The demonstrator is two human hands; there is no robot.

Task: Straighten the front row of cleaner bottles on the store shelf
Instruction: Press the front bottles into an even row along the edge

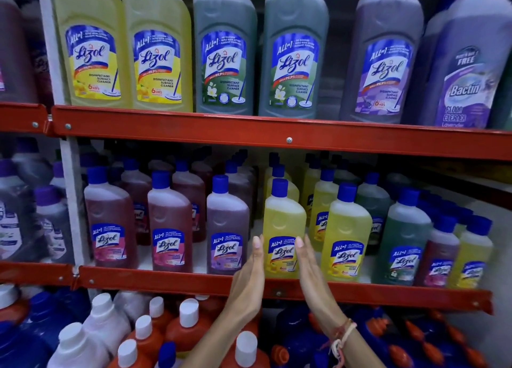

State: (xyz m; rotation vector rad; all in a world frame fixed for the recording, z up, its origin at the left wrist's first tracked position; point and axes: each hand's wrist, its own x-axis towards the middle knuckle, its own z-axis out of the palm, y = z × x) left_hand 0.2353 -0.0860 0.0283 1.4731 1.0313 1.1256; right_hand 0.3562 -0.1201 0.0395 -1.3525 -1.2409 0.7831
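So we've got both hands up at the middle shelf, and the yellow bottle (282,229) sits right between them, standing upright with its long axis straight up and down, blue cap on top. It's at the front edge, just behind the red shelf rail (171,279).

Our left hand (248,279) is flat and open, fingers together and pointing up, palm facing inward toward the bottle's left side. Our right hand (311,273) mirrors it on the other side, also open, with a thread bracelet (342,337) on the wrist. Neither is gripping anything. Hard to say if the fingertips actually touch the plastic or just sit beside it.

Both hands look about equally near, so the next bit is probably a two-sided squeeze and a nudge to square it with the purple bottle (227,229) off our left hand and the other yellow one (347,234) off our right.
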